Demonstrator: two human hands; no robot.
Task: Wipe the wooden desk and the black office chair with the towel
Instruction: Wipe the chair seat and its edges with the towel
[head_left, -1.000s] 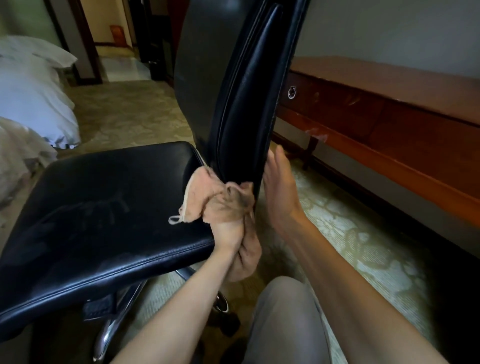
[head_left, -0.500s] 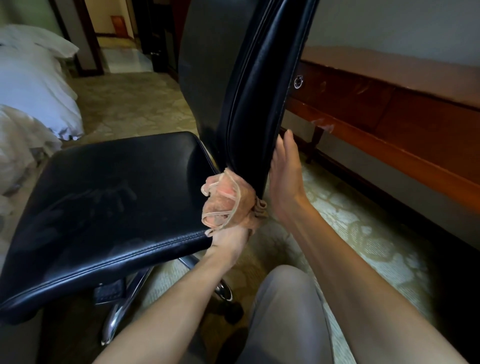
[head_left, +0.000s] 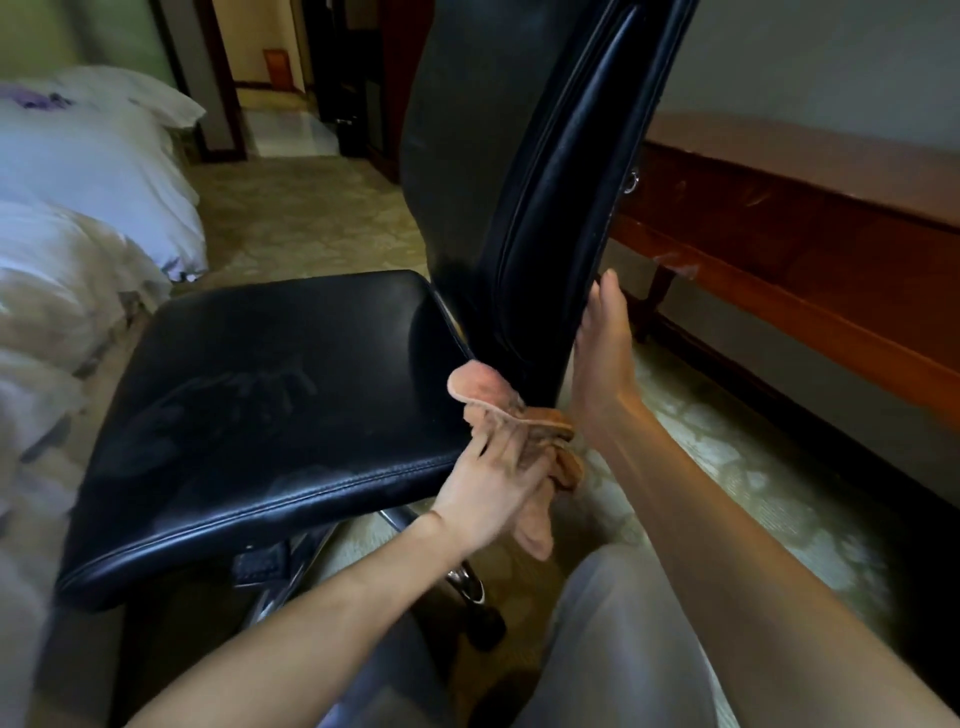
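The left hand (head_left: 493, 483) reaches to the black office chair (head_left: 270, 405) where seat meets backrest, its fingers (head_left: 480, 449) gripping the bunched towel (head_left: 511, 415). The right hand (head_left: 605, 358) lies flat, fingers straight, against the backrest's edge. Patterned carpet (head_left: 701, 467) covers the floor, with the wooden desk (head_left: 779, 223) on the right and a bed (head_left: 93, 208) on the left. The towel bulges past the fingertips, touching the backrest's base.

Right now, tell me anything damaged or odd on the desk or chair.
The desk has a pale, chipped-looking patch on its lower front edge, right of the chair. Its drawer front looks scratched.
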